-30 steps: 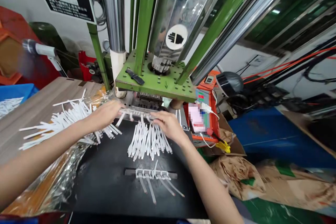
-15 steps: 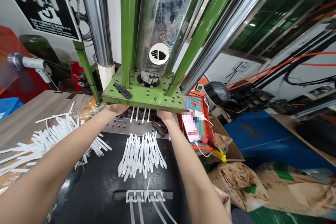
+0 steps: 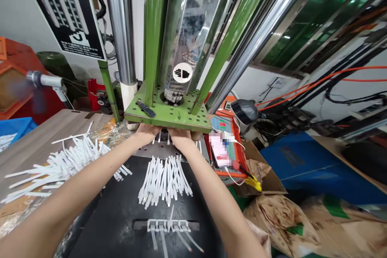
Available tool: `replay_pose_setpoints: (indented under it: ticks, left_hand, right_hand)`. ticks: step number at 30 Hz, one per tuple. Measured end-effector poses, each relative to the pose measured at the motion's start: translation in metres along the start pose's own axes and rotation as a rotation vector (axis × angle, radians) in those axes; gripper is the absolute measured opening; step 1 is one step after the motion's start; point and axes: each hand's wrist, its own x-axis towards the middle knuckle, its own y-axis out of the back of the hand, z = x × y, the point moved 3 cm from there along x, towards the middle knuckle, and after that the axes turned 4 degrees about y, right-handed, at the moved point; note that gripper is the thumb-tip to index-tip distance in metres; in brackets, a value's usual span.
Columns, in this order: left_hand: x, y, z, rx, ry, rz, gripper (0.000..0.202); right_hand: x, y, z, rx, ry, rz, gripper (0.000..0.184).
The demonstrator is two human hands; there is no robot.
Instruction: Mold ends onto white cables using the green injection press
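Both my hands reach under the green press plate [image 3: 169,115] of the machine. My left hand [image 3: 146,132] and my right hand [image 3: 180,136] sit close together there, and the plate hides their fingers. A few white strips [image 3: 165,139] poke out between them. In front of my hands a bundle of white strips [image 3: 165,177] lies on the black mat [image 3: 121,209]. Nearer to me is a dark bar with several white strips clipped in it [image 3: 167,225]. A bigger heap of white strips [image 3: 63,163] lies to the left.
An orange control box [image 3: 226,149] stands right of the press, with cardboard and brown paper sacks [image 3: 287,213] below it. A wooden tabletop [image 3: 36,141] and crinkled plastic wrap are at the left. Steel columns [image 3: 121,28] rise above the plate. A blue bin [image 3: 12,127] sits at the far left.
My hands have gone from the strips in front of the press to deep under the green plate, then drawn closer together. The camera has tilted up slightly.
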Motion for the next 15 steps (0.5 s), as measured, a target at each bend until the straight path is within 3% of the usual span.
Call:
replay_pose_setpoints:
  ticks: [4,6,8,11,13,15]
  left_hand:
    - [-0.001,0.012,0.01,0.003,0.03,0.022,0.036]
    - [-0.015,0.019,0.015,-0.013,0.029,0.039,0.047]
    - [-0.046,0.023,0.019,-0.037,0.026,0.06,0.06]
    - [-0.131,0.016,0.024,-0.114,-0.024,0.075,0.061]
    - [-0.205,0.008,0.024,-0.23,-0.109,0.156,0.045]
    - [-0.277,-0.002,0.02,-0.185,-0.109,0.197,0.043]
  right_hand:
    - [-0.009,0.017,-0.005,0.018,-0.029,0.029,0.047]
    - [-0.032,0.021,-0.004,0.026,0.008,0.029,0.047]
    - [-0.074,0.019,0.002,0.032,0.034,0.034,0.047]
    - [-0.171,0.01,0.015,0.121,0.074,0.151,0.032]
    - [-0.247,0.007,0.02,0.209,0.132,0.258,0.026]
    - [-0.315,0.006,0.018,0.236,0.12,0.251,0.026]
